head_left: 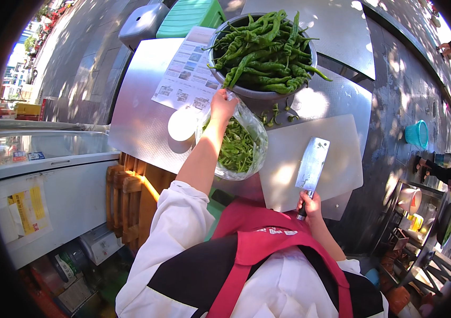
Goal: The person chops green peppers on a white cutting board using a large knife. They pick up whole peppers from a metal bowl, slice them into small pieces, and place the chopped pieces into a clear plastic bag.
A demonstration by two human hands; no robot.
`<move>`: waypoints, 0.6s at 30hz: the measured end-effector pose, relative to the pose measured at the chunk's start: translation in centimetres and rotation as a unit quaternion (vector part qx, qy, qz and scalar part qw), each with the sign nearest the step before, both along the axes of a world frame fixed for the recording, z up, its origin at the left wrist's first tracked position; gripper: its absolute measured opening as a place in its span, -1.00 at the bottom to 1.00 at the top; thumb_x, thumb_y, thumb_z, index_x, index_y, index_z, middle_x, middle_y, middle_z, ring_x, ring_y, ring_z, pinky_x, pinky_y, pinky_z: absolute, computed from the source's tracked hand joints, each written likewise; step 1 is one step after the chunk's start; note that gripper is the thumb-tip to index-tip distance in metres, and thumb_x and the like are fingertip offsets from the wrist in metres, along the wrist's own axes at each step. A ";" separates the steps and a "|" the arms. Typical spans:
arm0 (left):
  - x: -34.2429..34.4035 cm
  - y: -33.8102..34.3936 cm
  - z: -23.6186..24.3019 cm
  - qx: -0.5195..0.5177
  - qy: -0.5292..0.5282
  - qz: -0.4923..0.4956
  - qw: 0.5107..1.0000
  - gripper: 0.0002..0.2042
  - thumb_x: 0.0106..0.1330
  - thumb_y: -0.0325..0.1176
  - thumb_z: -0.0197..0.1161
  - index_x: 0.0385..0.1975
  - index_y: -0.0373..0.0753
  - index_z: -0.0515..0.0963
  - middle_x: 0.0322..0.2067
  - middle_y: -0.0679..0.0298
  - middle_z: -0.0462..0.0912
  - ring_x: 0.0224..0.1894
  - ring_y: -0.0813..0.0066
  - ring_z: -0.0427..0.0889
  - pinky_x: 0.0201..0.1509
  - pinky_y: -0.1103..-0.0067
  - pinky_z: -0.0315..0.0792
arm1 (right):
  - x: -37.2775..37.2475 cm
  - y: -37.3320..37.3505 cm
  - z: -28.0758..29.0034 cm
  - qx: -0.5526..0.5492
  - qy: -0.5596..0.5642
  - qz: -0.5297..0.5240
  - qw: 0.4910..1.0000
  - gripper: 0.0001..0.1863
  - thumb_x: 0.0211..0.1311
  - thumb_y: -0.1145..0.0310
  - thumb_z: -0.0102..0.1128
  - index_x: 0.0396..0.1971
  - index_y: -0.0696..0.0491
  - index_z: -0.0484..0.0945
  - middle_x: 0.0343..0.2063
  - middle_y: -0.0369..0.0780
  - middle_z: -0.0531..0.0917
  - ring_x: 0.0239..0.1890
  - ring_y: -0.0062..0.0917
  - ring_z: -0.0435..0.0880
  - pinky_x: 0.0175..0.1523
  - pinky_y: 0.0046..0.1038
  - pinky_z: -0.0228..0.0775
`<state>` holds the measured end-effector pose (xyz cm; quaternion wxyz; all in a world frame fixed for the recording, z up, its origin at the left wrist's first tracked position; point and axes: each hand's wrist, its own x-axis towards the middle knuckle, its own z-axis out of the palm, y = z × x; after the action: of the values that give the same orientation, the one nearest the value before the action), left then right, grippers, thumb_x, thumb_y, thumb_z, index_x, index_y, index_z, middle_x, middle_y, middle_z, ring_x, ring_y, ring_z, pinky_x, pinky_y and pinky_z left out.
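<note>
As R hand (310, 204) grips cleaver (313, 163), L (222, 107) nr peppers (265, 55)

I log from bag (257, 139) of cut peppers (237, 151), my feed: basin (313, 59) holding whole peppers (268, 58), 12 o'clock; cutting board (342, 153), 3; paper sheet (185, 69), 11; chest freezer (61, 206), 9.

Left arm (198, 161) reaches well forward, forearm bare, elbow nearly straight; left hand (223, 107) back uppermost, fingertip closure unclear. Right arm (325, 236) is bent and drawn in close; right hand (310, 205) curls in a closed grip.
</note>
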<state>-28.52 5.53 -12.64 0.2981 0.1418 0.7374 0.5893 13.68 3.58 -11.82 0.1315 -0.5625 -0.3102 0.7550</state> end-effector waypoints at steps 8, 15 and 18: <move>0.4 -1.5 5.6 -0.169 0.191 -0.115 0.960 -0.68 0.10 -0.38 0.24 -0.15 -0.34 0.49 -0.33 0.09 0.64 -0.26 0.23 0.64 -0.11 0.42 0.49 | 0.5 0.7 0.4 0.022 0.000 0.020 1.000 -0.85 0.18 0.47 0.11 -0.43 0.08 0.30 -0.72 -0.27 0.41 -0.76 -0.54 0.42 -0.64 -0.47 0.32; 1.6 -8.7 8.6 -0.125 0.130 -0.122 0.976 -0.58 0.23 -0.16 0.21 0.04 -0.21 0.47 -0.28 0.19 0.64 -0.27 0.41 0.64 -0.14 0.49 0.49 | 1.5 1.1 -0.7 0.037 0.006 0.046 0.998 -0.85 0.20 0.43 0.12 -0.44 0.07 0.32 -0.72 -0.28 0.40 -0.76 -0.56 0.40 -0.64 -0.49 0.32; 2.1 -12.4 6.5 -0.226 0.489 -0.124 0.833 -0.52 0.27 -0.11 0.16 0.12 -0.23 0.39 -0.20 0.04 0.60 -0.24 0.13 0.62 -0.12 0.36 0.50 | 1.7 1.4 -0.9 0.043 0.001 0.051 0.998 -0.86 0.19 0.46 0.12 -0.44 0.07 0.32 -0.73 -0.28 0.39 -0.77 -0.55 0.39 -0.65 -0.49 0.30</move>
<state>-26.40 -6.89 -6.12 -0.0073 0.4305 0.8759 0.2176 15.42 4.99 -12.72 0.1173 -0.5390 -0.3708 0.7471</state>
